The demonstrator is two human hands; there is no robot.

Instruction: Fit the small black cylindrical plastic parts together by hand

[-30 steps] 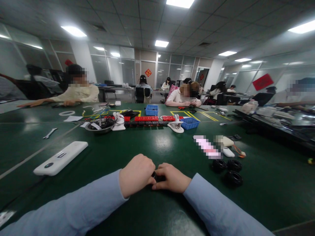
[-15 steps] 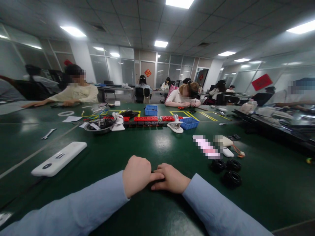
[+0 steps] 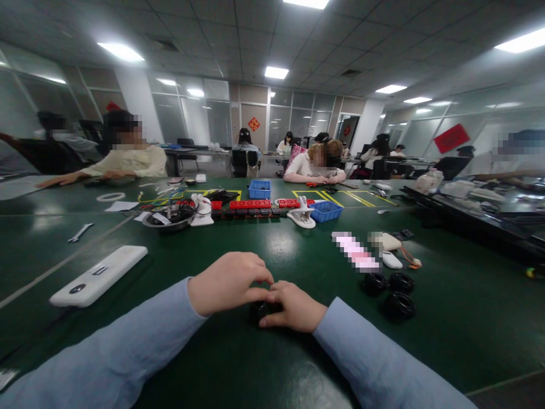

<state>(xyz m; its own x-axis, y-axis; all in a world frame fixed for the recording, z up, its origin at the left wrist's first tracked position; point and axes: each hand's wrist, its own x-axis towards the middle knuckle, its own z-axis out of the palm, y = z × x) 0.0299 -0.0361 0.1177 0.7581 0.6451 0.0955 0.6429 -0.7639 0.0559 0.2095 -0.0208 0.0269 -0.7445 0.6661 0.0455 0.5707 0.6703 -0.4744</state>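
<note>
A small black tire [image 3: 258,312] rests on the green table in front of me, largely covered by my fingers. My right hand [image 3: 298,307] is closed round its right side, thumb low on the near side and fingers over the top. From the left, my left hand [image 3: 232,284] reaches over the tire. Its thumb and forefinger bend together at the right hand's fingertips, and anything small between them is hidden. Off to the right lie several similar black tires, among them a front one [image 3: 399,307].
On the left lie a long white device [image 3: 100,276] and a wrench [image 3: 80,232]. A bowl of cables [image 3: 168,218], red strips [image 3: 250,204], a white clamp stand [image 3: 301,215] and a blue bin [image 3: 326,212] stand ahead. A phone-like pink item [image 3: 355,251] is right. Co-workers sit beyond.
My left hand has opened out from a fist and shifted left and up, uncovering part of the black tire. The right hand stays almost in place. The view has shifted slightly.
</note>
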